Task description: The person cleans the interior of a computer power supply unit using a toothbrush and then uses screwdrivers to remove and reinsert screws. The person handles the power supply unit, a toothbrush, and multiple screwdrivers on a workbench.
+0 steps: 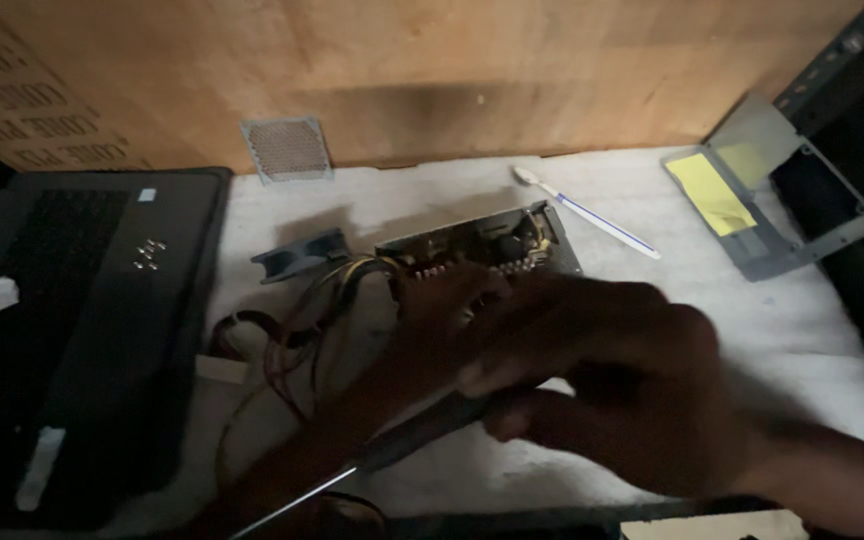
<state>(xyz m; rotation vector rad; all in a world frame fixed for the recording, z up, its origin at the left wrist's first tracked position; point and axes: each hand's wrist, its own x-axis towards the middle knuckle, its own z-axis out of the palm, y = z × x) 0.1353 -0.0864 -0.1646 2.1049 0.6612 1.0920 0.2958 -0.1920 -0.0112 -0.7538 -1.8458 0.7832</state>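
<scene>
Right hand [612, 385] comes in from the lower right edge, fingers curled shut around the dark handle of a screwdriver [402, 445]; its thin metal shaft runs down-left twd the bottom edge of the view. Left hand [442, 300] reaches in from the bottom centre and lies on the open power supply unit [482, 245], partly hidden behind the right hand and in dim light, so I cannot tell how far its fingers are closed or if it grips the unit.

Power supply unit sits near the middle of the white counter [802, 330], its grey metal case open on top w/ parts visible inside. Bundle of coloured wires [292, 330] goes out from its left side, and a small dark fan [297, 255] lies just beside those wires.

Behind the unit a toothbrush [587, 212] w/ white-blue handle lies on the counter. At far right is a grey metal cover [782, 190] w/ a yellow sheet on it. At left a dark laptop [82, 330] lies flat, w/ few small screws [149, 252] on it. Square mesh grille [287, 150] leans against the wooden board [432, 70] at the back.
</scene>
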